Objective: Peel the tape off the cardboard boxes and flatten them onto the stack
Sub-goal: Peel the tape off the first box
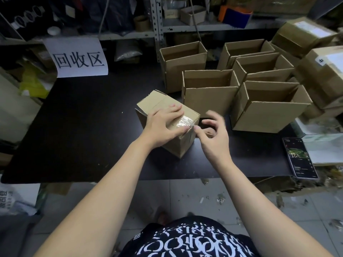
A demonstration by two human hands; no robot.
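The white paper sign [78, 57] at the upper left of the frame reads "回收区" in large black characters. At the right edge, a sealed carton [323, 75] carries a white sticker with a dark mark too blurred to read. The white print on your black shirt [187, 242] at the bottom is not legible. The smartphone [299, 157] lies lit at the right end of the black table [83, 127]; its text is too small to make out.

The small cardboard box [157, 102] stands at the centre of the frame, turned at an angle. A strip of clear tape [182, 121] runs wrinkled across its top toward the near right corner. Your left hand [163, 125] lies flat on the lid, fingers straight and spread, fingertips just beside the tape. Your right hand [211, 134] meets the box at that corner: thumb and forefinger pinch the crumpled tape end, while the other fingers curl loosely, blurred.

Open empty cardboard boxes [209, 93] stand in a cluster at the upper right, just behind your hands.
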